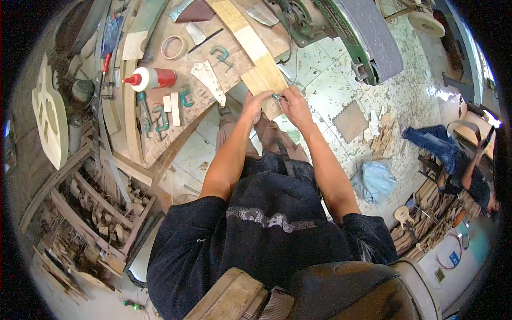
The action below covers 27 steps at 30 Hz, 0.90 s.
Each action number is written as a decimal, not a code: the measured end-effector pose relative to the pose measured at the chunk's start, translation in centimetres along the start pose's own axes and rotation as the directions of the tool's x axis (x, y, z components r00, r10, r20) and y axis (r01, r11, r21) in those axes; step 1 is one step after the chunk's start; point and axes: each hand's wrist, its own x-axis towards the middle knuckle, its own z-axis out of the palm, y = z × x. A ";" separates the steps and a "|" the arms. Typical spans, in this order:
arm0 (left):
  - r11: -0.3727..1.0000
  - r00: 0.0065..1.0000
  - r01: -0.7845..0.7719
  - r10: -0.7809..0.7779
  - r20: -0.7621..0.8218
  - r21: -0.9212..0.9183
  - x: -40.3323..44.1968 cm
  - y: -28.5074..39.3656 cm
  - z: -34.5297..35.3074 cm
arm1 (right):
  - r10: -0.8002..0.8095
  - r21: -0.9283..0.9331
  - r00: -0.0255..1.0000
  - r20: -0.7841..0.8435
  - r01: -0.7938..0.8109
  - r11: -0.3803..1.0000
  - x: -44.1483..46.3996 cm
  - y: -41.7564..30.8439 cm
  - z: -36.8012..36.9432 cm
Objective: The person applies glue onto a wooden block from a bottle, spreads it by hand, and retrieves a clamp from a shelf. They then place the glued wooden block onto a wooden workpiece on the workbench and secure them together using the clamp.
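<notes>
Just ahead, wooden strip [249, 44]: long, pale and flat, on the bench, with its near end at the hands and seeming to jut past the bench's edge.
Long axis: from the hands it runs forward and to the left, so the bulk of its length lies beyond them.
Nearer hand: neither clearly; both meet at the near end, the left on its left side, the right at its right corner.
Left hand [257, 105]: closed on the wood at that near end, thumb stretched towards the right hand; the undersides of the fingers are hidden.
Right hand [297, 108]: fingers pinched together on a small teal fitting [276, 96], apparently part of a clamp; exact grip too small to tell.
Short wood piece [273, 110]: just below the fingers, between the two hands.
Bench [184, 69]: to the front left, bearing a white wedge-like piece [209, 81], a teal clamp [219, 53], a red-and-white bottle [154, 78] and a tape roll [183, 48].
Green machine [341, 26]: beyond the right hand, with a grey belt.
Floor to the right: a light-blue cloth [374, 181] lies there; farther right, another person in blue jeans [440, 146] is partly visible.
</notes>
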 end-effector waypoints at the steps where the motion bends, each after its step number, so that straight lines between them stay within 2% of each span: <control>1: 1.000 1.000 0.001 -0.001 0.005 -0.007 0.1 -0.1 -0.1 | 0.009 -0.011 1.000 0.003 -0.009 1.000 0.0 -0.2 -0.1; 4: 1.000 1.000 -0.002 0.002 0.019 -0.018 0.4 -0.5 -0.3 | 0.046 -0.001 0.999 0.002 -0.046 0.999 0.1 -1.4 -0.8; 7: 1.000 1.000 -0.005 0.005 0.024 -0.014 0.4 -0.6 -0.4 | -0.068 -0.014 0.997 -0.023 0.067 0.998 0.0 -2.8 -1.3; 10: 1.000 1.000 0.016 -0.016 0.013 -0.014 0.1 -0.1 -0.1 | -0.108 -0.063 0.994 0.000 0.108 0.992 0.0 -2.3 -0.8; 19: 0.999 0.999 0.040 -0.040 -0.004 -0.014 0.2 -0.2 -0.2 | -0.126 -0.058 0.991 -0.035 0.123 0.991 0.1 -2.1 -0.3; 22: 0.999 0.999 0.043 -0.043 0.000 -0.024 0.2 -0.2 -0.2 | -0.094 -0.125 0.995 0.021 0.096 0.987 0.3 -2.8 -0.9; 27: 1.000 0.999 0.031 -0.031 -0.008 0.003 0.1 -0.1 -0.1 | -0.171 -0.135 0.985 0.001 0.169 0.976 0.2 -3.9 -1.8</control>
